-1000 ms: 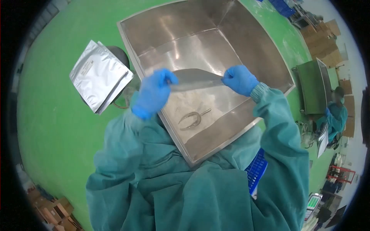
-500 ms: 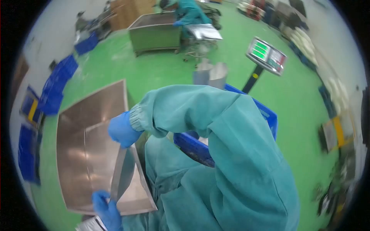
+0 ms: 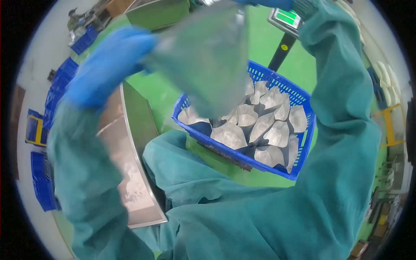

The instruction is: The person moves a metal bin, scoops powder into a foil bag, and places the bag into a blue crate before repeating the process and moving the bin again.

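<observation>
A translucent grey plastic bag (image 3: pixel 208 56), blurred by motion, hangs stretched between my two blue-gloved hands. My left hand (image 3: pixel 112 63) is closed on its left edge. Along the bag's top edge my right hand (image 3: pixel 273 3) is closed, partly cut off by the frame. The bag's lower end overlaps the view of a blue plastic basket (image 3: pixel 307 134). Several similar open-topped bags stand packed upright in that basket, among them a front bag (image 3: pixel 229 135) with a pale inside. What the held bag contains cannot be made out.
A metal bin (image 3: pixel 134 147) with pale material inside stands left of my knees. Behind the basket rises a scale's post (image 3: pixel 281 50) with a lit green display (image 3: pixel 287 17). Blue crates (image 3: pixel 43 177) line the left wall. A yellow frame (image 3: pixel 392 125) stands at the right.
Both hands have risen from the metal bin and moved apart, carrying the bag rightward and up. My view has turned toward the basket, so its bags now show.
</observation>
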Tool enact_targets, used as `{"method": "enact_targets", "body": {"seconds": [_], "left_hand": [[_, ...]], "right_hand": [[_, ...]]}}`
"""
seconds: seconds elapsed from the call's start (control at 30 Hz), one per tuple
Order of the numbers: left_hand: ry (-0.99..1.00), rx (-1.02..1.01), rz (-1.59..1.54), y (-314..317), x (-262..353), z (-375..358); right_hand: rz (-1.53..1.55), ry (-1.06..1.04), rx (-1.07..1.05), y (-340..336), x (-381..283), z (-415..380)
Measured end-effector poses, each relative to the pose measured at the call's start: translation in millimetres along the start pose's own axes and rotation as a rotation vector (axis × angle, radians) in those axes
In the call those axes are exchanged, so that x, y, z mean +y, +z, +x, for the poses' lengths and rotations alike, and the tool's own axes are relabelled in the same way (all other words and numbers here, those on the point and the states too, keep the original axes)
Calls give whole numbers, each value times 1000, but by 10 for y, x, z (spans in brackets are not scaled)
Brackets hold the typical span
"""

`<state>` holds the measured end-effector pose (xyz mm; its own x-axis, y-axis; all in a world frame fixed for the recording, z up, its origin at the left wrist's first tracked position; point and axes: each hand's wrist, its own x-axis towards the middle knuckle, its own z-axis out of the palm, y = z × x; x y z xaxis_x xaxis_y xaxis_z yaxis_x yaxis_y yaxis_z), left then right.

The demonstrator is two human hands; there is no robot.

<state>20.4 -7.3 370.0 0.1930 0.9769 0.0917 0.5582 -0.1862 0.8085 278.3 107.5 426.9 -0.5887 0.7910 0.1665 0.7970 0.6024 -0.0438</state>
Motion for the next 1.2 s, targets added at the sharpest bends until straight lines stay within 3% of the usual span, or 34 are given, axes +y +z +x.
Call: {"method": "enact_targets", "body": {"seconds": [0.07, 0.1, 0.13, 0.2, 0.27, 0.37, 0.47, 0.53, 0.6, 0.63, 0.77, 0.83, 0.9, 0.93, 0.97, 1.0, 1.07, 1.1, 1.2], "left_hand": [[39, -134, 303, 513, -34, 566], [175, -198, 397, 740, -150, 794], [-58, -110, 369, 1009, -149, 982], [-1, -103, 473, 1525, -544, 1381], [-168, -101, 393, 2089, -1004, 1688], [-263, -46, 266, 2204, -1151, 1625], [-306, -130, 282, 2097, -1206, 1547], [-47, -102, 274, 1939, -1408, 1466], [70, 27, 184, 1710, -1416, 1004], [220, 71, 150, 1581, -1443, 715], [-3, 174, 174, 901, -1398, -801], [-237, 493, 172, 603, -1647, -1730], [-615, 781, 140, 263, -2220, -3065], [-607, 958, 239, 169, -2449, -3803], [-786, 976, 377, -14, -2861, -4811], [-822, 757, 592, -163, -3361, -6143], [-730, 780, 607, -440, -3721, -5614], [-665, 791, 629, -588, -4037, -5423], [-473, 829, 707, -1050, -4668, -4641]], "right_hand": [[-185, 68, -52, 373, 585, 245], [-157, 92, -36, 709, 955, 358], [-166, -23, -39, 901, 1181, 399], [-182, -26, 7, 1555, 1730, 554], [-187, 234, -169, 2070, 1925, 618], [-37, 339, -132, 2522, 1961, 642], [80, 481, -96, 2656, 1885, 583], [-7, 356, -67, 2643, 1889, 569], [-41, 394, -46, 2685, 1969, 555], [-74, 418, -32, 2676, 2000, 565], [-33, 514, -66, 2547, 1905, 453], [-29, 473, 133, 2452, 1808, 347], [4, 481, 221, 2243, 1598, 185], [39, 474, 304, 2150, 1444, 97], [36, 487, 319, 2086, 1261, 7], [148, 470, 375, 2019, 1034, -72], [287, 396, 507, 1932, 430, -180], [395, 250, 500, 1922, 92, -224], [539, -110, 153, 2332, -851, -150]]}}
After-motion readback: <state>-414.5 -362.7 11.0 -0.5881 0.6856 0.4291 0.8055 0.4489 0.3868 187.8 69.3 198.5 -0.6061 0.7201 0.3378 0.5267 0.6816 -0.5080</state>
